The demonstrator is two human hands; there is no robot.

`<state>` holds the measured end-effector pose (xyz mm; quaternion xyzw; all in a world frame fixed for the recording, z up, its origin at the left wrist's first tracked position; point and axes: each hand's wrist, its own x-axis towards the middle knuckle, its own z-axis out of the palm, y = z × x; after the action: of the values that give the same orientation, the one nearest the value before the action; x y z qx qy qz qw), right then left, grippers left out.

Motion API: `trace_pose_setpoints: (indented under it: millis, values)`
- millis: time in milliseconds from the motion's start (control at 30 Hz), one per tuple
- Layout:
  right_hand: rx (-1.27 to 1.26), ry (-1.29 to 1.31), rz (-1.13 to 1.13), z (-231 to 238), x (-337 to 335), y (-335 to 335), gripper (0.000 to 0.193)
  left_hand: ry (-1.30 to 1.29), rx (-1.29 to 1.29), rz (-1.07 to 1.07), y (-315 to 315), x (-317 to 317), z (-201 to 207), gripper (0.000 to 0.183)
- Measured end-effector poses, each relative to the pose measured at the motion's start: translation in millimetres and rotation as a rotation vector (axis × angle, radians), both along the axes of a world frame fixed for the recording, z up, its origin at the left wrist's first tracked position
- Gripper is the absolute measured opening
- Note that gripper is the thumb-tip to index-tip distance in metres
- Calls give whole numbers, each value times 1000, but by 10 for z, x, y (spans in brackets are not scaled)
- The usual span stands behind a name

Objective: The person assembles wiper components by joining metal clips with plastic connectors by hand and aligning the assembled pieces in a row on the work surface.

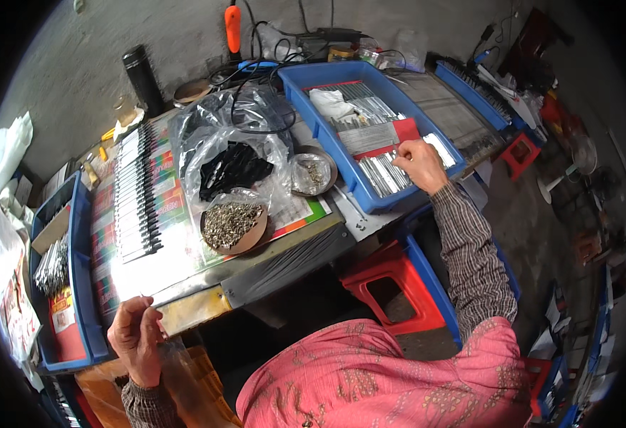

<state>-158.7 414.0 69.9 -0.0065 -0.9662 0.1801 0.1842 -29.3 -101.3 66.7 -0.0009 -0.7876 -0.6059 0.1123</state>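
My right hand [421,165] reaches into a blue tray [310,114] on the right of the table. Its fingers are pinched together just above thin silvery metal strips [386,175], next to a red and grey card [381,137]; what they grip is too small to tell. My left hand [138,339] hovers at the table's front left edge with curled fingers, thumb close to the fingertips; anything in them is too small to make out. Beyond it, a row of slim metal pieces with dark ends [138,192] lies side by side on the table.
A bowl of small metal parts [231,227], clear plastic bags [220,114] and a smaller bowl [324,170] occupy the middle. At left stands another blue tray [84,285] with strips. A black flask [144,78] and cables are at the back. A red stool [399,292] sits below.
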Motion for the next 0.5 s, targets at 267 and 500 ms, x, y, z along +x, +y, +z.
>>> trace_pose_setpoints:
  millis: [267,500]
  values:
    - [-272,141,262,468,685,-1051,15,-66,211,-173,423,69,36,9]
    - [-933,-439,567,112,1003,-1723,14,-129,477,-323,775,130,-167,10]
